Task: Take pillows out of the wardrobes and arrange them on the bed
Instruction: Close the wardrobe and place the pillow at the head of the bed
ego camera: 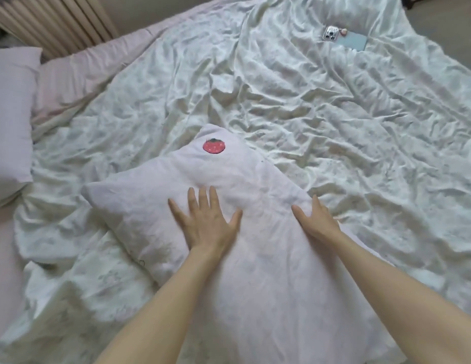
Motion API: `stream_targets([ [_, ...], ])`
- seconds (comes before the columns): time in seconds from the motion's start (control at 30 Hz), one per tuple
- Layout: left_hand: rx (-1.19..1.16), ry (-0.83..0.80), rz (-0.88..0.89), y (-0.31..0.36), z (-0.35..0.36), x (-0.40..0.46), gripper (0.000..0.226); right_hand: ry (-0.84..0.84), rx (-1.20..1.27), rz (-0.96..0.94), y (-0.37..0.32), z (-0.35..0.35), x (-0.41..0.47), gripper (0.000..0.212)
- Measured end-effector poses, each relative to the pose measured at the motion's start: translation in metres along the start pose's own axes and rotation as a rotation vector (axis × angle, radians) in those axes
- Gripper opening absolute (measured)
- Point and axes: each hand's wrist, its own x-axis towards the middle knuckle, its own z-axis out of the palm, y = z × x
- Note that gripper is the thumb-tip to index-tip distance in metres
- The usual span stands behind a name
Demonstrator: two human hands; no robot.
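A pale pink pillow with a red strawberry patch (160,195) lies flat on the bed's crumpled white duvet (295,106), near the front edge. My left hand (206,222) rests flat on the middle of this pillow, fingers spread. My right hand (317,219) lies on the pillow's right edge, fingers straight, holding nothing. A second pale pink pillow (11,114) sits at the bed's left side, partly cut off by the frame.
A phone in a clear case (331,34) and a light blue flat case (352,42) lie on the duvet at the far right. A pink sheet (79,74) shows at the upper left, below beige pleated curtains (53,19).
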Motion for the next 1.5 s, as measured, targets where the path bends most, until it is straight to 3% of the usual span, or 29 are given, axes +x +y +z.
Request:
stream_targets([
  [0.1,-0.009,0.062,-0.028,0.003,0.005,0.017,0.079,0.008,-0.052,0.027,-0.002,0.007,0.015,0.086],
  [0.17,-0.001,0.091,-0.022,0.005,0.007,0.025,0.065,0.076,-0.127,0.01,-0.005,0.013,0.016,0.069],
  [0.27,0.037,0.119,0.079,0.004,0.009,0.026,0.027,0.175,-0.171,-0.045,-0.014,0.019,0.009,0.033],
  [0.37,0.083,0.147,0.163,0.002,0.0,0.017,0.008,0.243,-0.196,-0.063,-0.02,0.02,-0.004,0.025],
  [0.67,-0.404,0.29,0.235,-0.032,-0.069,-0.005,0.019,0.549,-0.183,-0.066,-0.052,-0.02,-0.068,0.024],
  [0.83,-0.601,0.522,0.234,-0.076,-0.119,-0.046,0.011,0.817,-0.123,-0.225,-0.097,-0.051,-0.131,0.027],
  [0.9,-0.641,0.581,0.226,-0.109,-0.136,-0.071,0.01,0.909,-0.08,-0.32,-0.126,-0.058,-0.167,0.037],
  [0.97,-0.641,0.63,0.203,-0.141,-0.15,-0.093,0.009,0.958,-0.032,-0.407,-0.158,-0.059,-0.2,0.044],
  [1.1,-0.643,0.751,0.098,-0.226,-0.183,-0.149,0.014,0.999,0.003,-0.571,-0.228,-0.037,-0.274,0.025],
  [1.27,-0.558,0.827,-0.116,-0.34,-0.197,-0.215,0.019,0.918,-0.045,-0.809,-0.318,0.018,-0.351,0.032],
  [1.5,-0.492,0.718,-0.472,-0.458,-0.154,-0.312,0.016,0.744,-0.25,-1.297,-0.44,0.122,-0.43,0.023],
])
